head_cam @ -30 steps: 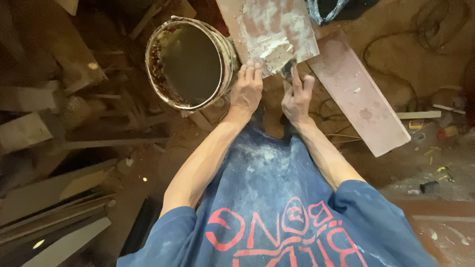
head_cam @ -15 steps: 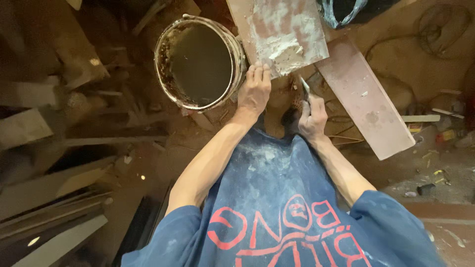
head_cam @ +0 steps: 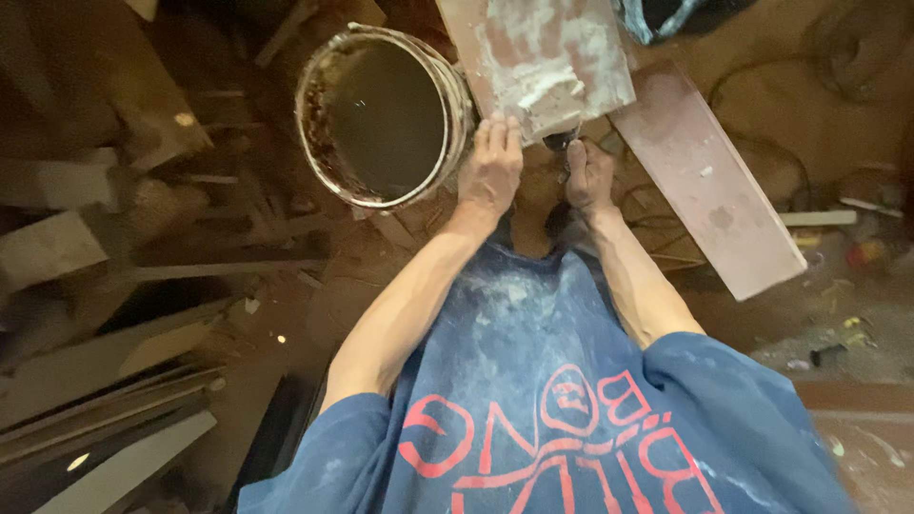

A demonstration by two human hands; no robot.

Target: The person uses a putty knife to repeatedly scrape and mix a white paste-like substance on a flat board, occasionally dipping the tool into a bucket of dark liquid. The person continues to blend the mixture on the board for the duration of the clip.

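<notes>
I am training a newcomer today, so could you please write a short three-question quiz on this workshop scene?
1. True or false: the left hand rests on the near edge of the flat reddish board smeared with white filler.
2. What stands to the left of that board?
A. a round, stained metal bucket
B. a green plastic crate
C. a glass jar
3. Which hand has its grip closed round a small dark tool at the board's near corner?

Key
1. True.
2. A: the round, stained metal bucket.
3. The right hand; the small dark tool is mostly hidden.
</notes>
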